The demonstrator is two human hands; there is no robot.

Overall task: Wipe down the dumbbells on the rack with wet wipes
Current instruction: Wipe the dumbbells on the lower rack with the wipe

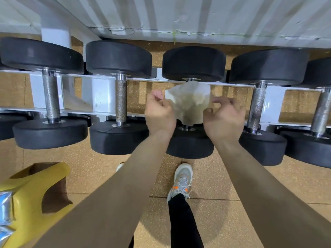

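Several black dumbbells with knurled steel handles lie across a white rack [105, 97]. A soiled, brownish wet wipe [189, 102] is stretched above the handle of the middle dumbbell [193, 63], hiding most of that handle. My left hand [159, 113] pinches the wipe's left edge. My right hand [223, 119] holds its right edge with thumb and fingers, the other fingers spread. Neighbouring dumbbells lie to the left [120, 102] and to the right [257, 110].
A yellow plastic stool [34, 197] stands at the lower left with a silver-blue wipes packet [5, 212] on it. My foot in a grey shoe [180, 181] rests on the speckled tan floor below the rack. A white corrugated wall [197, 13] is behind the rack.
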